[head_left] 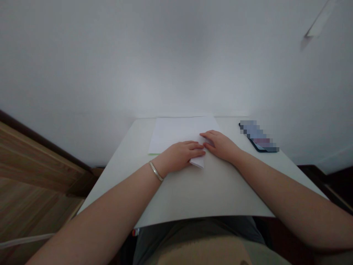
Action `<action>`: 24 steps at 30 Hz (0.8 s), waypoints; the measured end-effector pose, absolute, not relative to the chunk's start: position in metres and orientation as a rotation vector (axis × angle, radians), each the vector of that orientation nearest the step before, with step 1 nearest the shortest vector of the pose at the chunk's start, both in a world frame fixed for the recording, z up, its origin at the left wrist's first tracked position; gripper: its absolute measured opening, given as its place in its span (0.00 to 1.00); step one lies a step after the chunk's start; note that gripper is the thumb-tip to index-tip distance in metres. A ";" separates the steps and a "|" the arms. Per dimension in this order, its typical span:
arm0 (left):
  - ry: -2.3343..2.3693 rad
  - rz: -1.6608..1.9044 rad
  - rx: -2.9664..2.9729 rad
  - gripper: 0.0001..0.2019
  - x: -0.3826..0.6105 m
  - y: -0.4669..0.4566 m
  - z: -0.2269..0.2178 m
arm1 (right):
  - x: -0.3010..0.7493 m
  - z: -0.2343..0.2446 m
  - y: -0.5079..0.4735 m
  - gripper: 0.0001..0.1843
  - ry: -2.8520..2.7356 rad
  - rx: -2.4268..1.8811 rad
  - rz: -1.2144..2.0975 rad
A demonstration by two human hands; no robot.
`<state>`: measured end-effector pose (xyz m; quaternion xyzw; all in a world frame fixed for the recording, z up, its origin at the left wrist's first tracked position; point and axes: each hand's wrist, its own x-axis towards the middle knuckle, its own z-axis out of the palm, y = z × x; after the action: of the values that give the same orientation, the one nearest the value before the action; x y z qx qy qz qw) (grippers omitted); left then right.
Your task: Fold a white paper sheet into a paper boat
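Note:
Both hands rest on a small folded piece of white paper (pixel 199 162) on a white table (pixel 193 191). My left hand (pixel 182 156) lies palm down on the folded paper, fingers stretched and pressed flat; a silver bangle sits on its wrist. My right hand (pixel 219 145) lies flat beside it, fingertips meeting the left hand's fingers over the paper. Behind the hands lies a larger white sheet (pixel 176 134) with a green edge showing under its near left corner.
A dark phone (pixel 259 137) lies at the table's far right. A white wall stands right behind the table. A wooden panel (pixel 33 176) and wooden floor are at the left. My lap shows below the table's near edge.

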<state>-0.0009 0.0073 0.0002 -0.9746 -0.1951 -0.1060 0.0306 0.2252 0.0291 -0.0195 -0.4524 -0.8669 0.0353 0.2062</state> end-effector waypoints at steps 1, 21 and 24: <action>-0.617 -0.313 -3.012 0.21 -0.002 0.008 -0.002 | 0.225 -0.020 0.029 0.23 -2.422 -1.252 0.099; -0.992 -0.132 -2.668 0.14 0.006 -0.003 0.006 | 0.227 -0.023 0.031 0.20 -2.436 -1.173 0.097; -0.946 -0.152 -2.725 0.17 0.001 0.003 0.005 | 0.228 -0.023 0.030 0.19 -2.426 -1.175 0.104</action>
<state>0.0008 0.0027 0.0050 -0.9358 -0.3250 -0.0521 0.1259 0.2283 0.0296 -0.0232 -0.4249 -0.8772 0.0377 0.2204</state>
